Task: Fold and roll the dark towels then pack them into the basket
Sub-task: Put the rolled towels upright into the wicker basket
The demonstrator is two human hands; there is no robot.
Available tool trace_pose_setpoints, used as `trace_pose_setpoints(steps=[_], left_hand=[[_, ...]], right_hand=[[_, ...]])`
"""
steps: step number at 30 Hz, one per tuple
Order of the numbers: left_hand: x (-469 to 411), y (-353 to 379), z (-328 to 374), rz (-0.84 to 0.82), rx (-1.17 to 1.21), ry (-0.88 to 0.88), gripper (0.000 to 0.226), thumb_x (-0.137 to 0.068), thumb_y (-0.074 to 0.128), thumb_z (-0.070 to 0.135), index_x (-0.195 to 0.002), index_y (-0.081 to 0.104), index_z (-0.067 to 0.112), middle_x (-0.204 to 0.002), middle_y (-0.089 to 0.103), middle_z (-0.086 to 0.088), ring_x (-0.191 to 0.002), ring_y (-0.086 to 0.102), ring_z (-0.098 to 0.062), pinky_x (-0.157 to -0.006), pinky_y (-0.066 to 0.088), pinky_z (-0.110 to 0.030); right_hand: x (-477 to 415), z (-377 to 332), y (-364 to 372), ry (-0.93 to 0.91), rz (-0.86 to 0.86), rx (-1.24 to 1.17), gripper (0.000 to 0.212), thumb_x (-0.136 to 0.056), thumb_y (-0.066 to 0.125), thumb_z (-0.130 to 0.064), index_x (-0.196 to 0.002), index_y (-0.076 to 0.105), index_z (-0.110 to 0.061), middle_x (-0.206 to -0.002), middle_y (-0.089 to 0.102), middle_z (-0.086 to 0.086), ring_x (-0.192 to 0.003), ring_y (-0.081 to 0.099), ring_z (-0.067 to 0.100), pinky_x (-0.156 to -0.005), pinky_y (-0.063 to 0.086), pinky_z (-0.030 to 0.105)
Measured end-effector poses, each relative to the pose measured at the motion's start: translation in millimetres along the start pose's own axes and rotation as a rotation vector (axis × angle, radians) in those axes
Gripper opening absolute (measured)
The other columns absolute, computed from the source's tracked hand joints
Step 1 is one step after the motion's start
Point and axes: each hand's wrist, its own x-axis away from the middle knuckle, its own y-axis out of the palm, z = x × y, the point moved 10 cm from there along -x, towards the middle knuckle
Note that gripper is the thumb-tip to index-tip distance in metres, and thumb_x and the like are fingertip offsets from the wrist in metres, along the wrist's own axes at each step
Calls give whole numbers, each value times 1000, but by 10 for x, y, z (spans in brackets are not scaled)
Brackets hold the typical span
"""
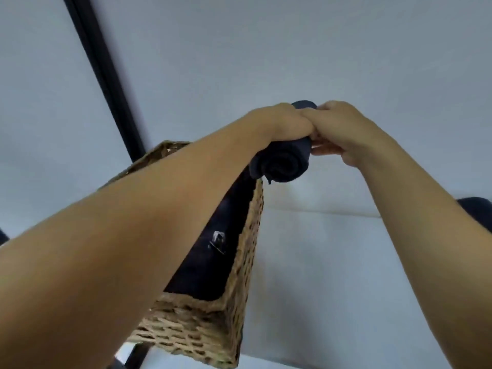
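Note:
A rolled dark towel (283, 162) is held up over the far right corner of the woven basket (210, 326). My left hand (286, 122) grips the roll from the top left. My right hand (338, 129) grips it from the right, its fingers touching the left hand. The spiral end of the roll faces me. Inside the basket lies dark towel fabric (213, 243) with a small white label. My left forearm hides most of the basket's left side.
The basket stands on a pale surface (332, 275). A black bar (103, 75) runs diagonally at the upper left, behind the basket. Another dark cloth (476, 211) shows at the right edge behind my right forearm.

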Motion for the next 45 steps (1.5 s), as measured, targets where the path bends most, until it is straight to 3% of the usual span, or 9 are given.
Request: trace_pose_setpoints(steps=[5, 10, 15, 19, 25, 28, 33, 42, 45], left_hand=[[244, -557, -689, 61, 25, -105, 28, -82, 67, 32, -101, 53, 16, -91, 59, -2, -81, 61, -20, -67, 53, -30], [215, -248, -1147, -29, 5, -125, 28, -86, 60, 29, -108, 55, 13, -97, 58, -2, -87, 57, -18, -82, 50, -34], [-139, 250, -1285, -36, -4, -23, 84, -64, 39, 54, -134, 48, 9, -128, 58, -18, -110, 59, -33, -94, 51, -48], [61, 228, -1263, -27, -94, -87, 55, -92, 42, 32, -138, 42, 2, -135, 53, -17, -114, 55, -34, -96, 48, -43], [143, 46, -1064, -153, -290, -39, 20, -97, 49, 26, -109, 55, 10, -91, 58, -7, -87, 58, -20, -74, 49, -32], [-9, -144, -637, 5, -345, 30, 14, -89, 57, 13, -98, 46, 11, -98, 53, -9, -99, 55, -27, -87, 48, -39], [-198, 335, 314, 12, -188, 211, 16, -92, 47, 5, -106, 55, 7, -95, 55, -8, -83, 52, -23, -69, 41, -30], [-613, 2639, 1320, -323, 308, 115, 31, -97, 46, 16, -127, 48, 6, -99, 54, -5, -82, 52, -19, -76, 49, -33], [-665, 3339, 1431, -415, 369, 34, 38, -96, 47, 19, -131, 45, 6, -117, 58, -7, -96, 56, -22, -88, 52, -35]], right_hand=[[-74, -334, 834, -22, -119, 63, 18, -87, 64, -30, -93, 58, -15, -86, 69, 6, -69, 67, 18, -65, 61, 31], [-74, -72, 1247, 56, -206, 277, 18, -89, 54, -22, -96, 61, -8, -75, 63, 9, -57, 55, 17, -45, 45, 21], [-164, 76, 1222, -3, -105, 632, 35, -89, 52, -19, -118, 62, -3, -101, 67, 12, -76, 61, 23, -59, 49, 30], [-176, 158, 1204, -22, -59, 667, 34, -91, 55, -18, -120, 64, -3, -120, 65, 12, -110, 61, 28, -97, 50, 42], [-110, 218, 1158, 4, -55, 462, 30, -87, 51, -13, -106, 67, 2, -84, 64, 11, -65, 50, 19, -52, 36, 26], [-56, 146, 829, 26, 31, 215, 27, -88, 47, -11, -102, 67, 2, -77, 66, 11, -65, 54, 19, -51, 39, 23], [54, 320, -230, 98, 246, 73, 27, -88, 47, -10, -103, 68, 0, -95, 73, 17, -86, 72, 28, -65, 59, 31], [344, 1666, -2245, 348, 430, 483, 40, -93, 56, -19, -122, 58, 9, -120, 63, 26, -106, 62, 36, -95, 49, 43], [441, 2206, -2620, 418, 430, 533, 38, -91, 61, -24, -118, 60, 2, -111, 66, 19, -103, 62, 32, -91, 51, 42]])
